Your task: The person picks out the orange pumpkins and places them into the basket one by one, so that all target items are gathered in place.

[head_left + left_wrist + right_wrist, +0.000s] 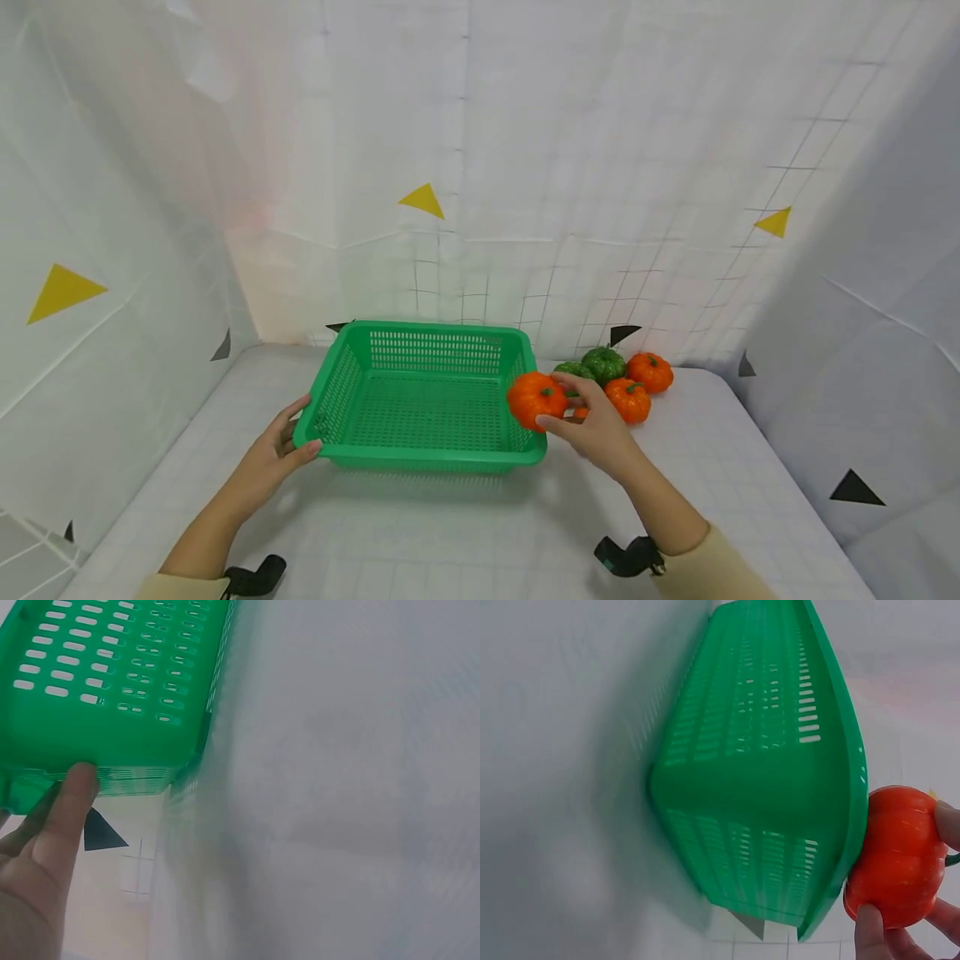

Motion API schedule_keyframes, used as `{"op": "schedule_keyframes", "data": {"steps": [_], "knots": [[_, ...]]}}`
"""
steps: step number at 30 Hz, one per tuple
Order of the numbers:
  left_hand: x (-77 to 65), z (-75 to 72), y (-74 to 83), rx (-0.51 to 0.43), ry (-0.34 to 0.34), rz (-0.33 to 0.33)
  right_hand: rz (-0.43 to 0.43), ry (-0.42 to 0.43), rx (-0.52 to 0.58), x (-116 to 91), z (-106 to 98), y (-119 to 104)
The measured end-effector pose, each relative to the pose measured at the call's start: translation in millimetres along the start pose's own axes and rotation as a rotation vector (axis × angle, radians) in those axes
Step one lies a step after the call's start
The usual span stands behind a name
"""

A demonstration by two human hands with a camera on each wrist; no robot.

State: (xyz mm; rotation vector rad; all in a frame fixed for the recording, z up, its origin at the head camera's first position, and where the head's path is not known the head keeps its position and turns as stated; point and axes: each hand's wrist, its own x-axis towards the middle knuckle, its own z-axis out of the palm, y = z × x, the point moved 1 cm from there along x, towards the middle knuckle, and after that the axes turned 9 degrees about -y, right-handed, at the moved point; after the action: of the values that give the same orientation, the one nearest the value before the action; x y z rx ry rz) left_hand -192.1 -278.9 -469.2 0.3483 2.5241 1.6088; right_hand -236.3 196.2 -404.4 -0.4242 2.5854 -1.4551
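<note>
A green plastic basket [427,457] with slotted walls stands on the white table, its inside bare. My left hand [272,454] holds the basket's left rim near the front corner, thumb on the edge; the left wrist view shows a finger [69,817] against the basket wall [112,739]. Between thumb and fingers, my right hand [600,429] pinches a small orange pumpkin [536,398] with a green stem, at the basket's right rim. In the right wrist view the pumpkin [898,859] overlaps the rim [855,787].
Beyond my right hand lie two orange pumpkins [628,400] [650,372] and two green pumpkins [604,364] [574,369], with another orange one partly hidden by the hand. White sheets [510,150] with yellow and black triangles enclose the table [420,542] behind and on both sides.
</note>
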Motion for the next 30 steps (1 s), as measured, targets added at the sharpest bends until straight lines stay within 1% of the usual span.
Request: {"op": "schedule_keyframes", "data": {"steps": [3,8,15,22,30], "knots": [[0.5,0.0,-0.8,0.003,0.003,0.005,-0.02,-0.005,-0.015,2,7,-2],[1.6,-0.2,-2.4,0.001,0.004,0.016,-0.064,-0.035,-0.004,5,16,-9],[2.0,-1.5,-3.1,-0.035,-0.012,0.016,-0.082,-0.059,0.004,10,27,-20],[1.0,-2.5,-0.5,-0.053,-0.021,0.017,-0.117,-0.064,-0.029,20,38,-27],[0.0,-1.3,1.0,-0.071,-0.027,0.014,-0.153,-0.08,-0.03,34,54,-35]]}}
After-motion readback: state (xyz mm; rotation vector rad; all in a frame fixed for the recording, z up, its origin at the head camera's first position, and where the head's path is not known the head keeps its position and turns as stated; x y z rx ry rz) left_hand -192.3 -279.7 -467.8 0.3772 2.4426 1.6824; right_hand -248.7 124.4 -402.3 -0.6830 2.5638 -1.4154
